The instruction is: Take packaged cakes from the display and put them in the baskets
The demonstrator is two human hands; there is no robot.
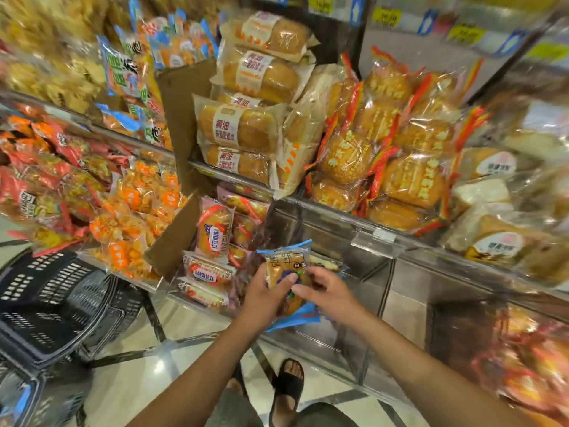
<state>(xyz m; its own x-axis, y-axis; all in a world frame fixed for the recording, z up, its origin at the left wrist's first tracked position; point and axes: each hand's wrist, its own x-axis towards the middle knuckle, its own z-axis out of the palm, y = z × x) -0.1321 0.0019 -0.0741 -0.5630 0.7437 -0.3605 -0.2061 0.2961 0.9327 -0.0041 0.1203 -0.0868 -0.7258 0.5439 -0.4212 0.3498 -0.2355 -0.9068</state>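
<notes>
Packaged cake (287, 264) held by left hand (265, 301), right hand (327, 291)

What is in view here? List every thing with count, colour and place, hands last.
cake packet: at least one, blue-edged, held low at centre
bread packets: a stack, tan with white labels, centre
bun packets: many, golden with red trim, right of centre
red-label packets: several, red and white, just left of the hands
orange packets: many, orange, left
cardboard dividers: two, brown, beside the bread and the red-label packets
baskets: a stack, black, floor at lower left
price tags: several, yellow, top
sandal: one, black, floor at bottom
left hand: holds the cake packet
right hand: pinches the cake packet's right side
</notes>
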